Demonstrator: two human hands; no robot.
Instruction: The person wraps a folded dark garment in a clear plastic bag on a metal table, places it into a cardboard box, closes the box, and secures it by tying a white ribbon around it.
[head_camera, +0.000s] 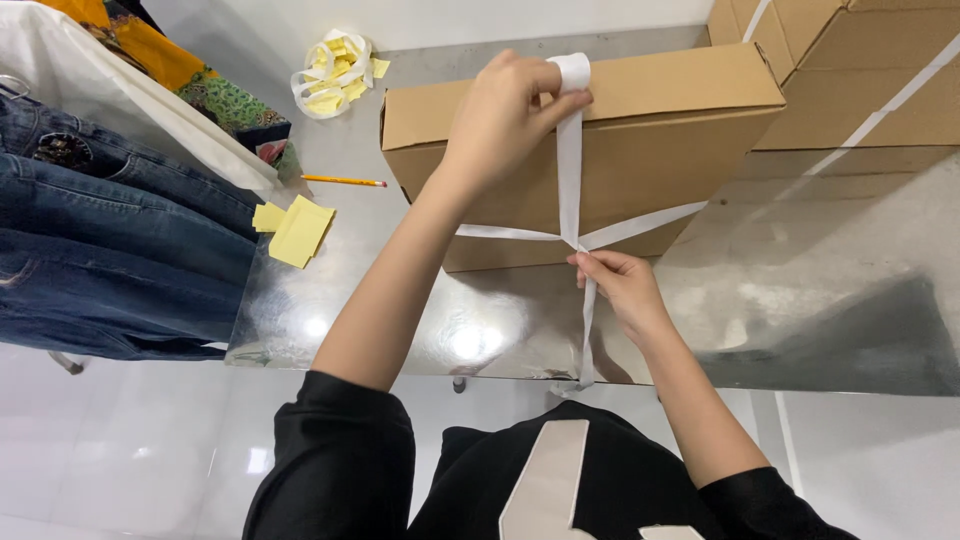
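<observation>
Black top, sleeves pushed up past elbows, pale grey shapes on chest

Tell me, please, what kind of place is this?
Probably a packing area for clothes: a cardboard box being tied with white strap on a metal table, more boxes behind, folded jeans beside.
</observation>
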